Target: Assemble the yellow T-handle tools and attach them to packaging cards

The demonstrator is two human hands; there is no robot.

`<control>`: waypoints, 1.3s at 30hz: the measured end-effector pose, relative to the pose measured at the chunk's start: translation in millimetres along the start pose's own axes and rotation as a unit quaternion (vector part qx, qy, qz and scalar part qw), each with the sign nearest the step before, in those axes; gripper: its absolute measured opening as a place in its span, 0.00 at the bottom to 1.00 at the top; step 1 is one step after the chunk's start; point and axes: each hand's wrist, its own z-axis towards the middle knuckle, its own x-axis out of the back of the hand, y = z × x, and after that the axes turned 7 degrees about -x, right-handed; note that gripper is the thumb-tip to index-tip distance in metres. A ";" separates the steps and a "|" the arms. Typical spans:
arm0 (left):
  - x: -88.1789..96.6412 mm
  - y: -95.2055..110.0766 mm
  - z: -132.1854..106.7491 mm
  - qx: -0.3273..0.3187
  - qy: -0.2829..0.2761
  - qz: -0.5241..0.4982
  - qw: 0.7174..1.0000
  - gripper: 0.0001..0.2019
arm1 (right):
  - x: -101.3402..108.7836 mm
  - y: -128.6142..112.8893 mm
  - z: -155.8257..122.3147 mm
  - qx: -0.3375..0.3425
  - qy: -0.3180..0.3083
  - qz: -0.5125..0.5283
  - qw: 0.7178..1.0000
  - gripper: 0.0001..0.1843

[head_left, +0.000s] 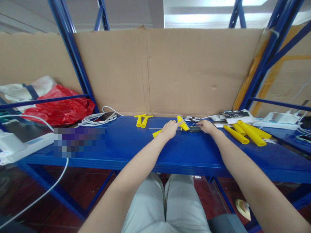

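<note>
My left hand (pixel 169 128) rests on the blue shelf (pixel 136 145), its fingers closed around a yellow plastic part (pixel 182 123) that sticks out on both sides of the hand. A thin metal rod (pixel 153 128) lies just left of that hand. My right hand (pixel 205 126) lies beside it, fingertips on a dark flat tool (pixel 194 129) on the shelf. Both arms reach forward from my lap.
Two yellow T-shaped parts (pixel 143 120) lie further back on the left. Several yellow tubes (pixel 245 133) and a small box (pixel 234 116) sit to the right. Coiled white cable (pixel 97 118), a red bag (pixel 60 106) and a cardboard backboard (pixel 170 71) surround the shelf.
</note>
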 end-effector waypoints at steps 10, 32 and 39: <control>3.4 4.3 -1.2 0.003 0.006 0.026 1.000 0.30 | -2.3 -2.0 3.7 0.024 -0.001 0.021 0.999 0.21; -6.1 1.1 0.2 0.057 -0.025 -0.054 0.997 0.25 | -10.1 -1.6 11.7 0.046 0.001 -0.007 0.999 0.20; -7.7 -1.4 2.0 0.069 -0.013 -0.072 0.995 0.25 | -12.8 2.0 14.6 0.067 -0.010 -0.011 0.998 0.20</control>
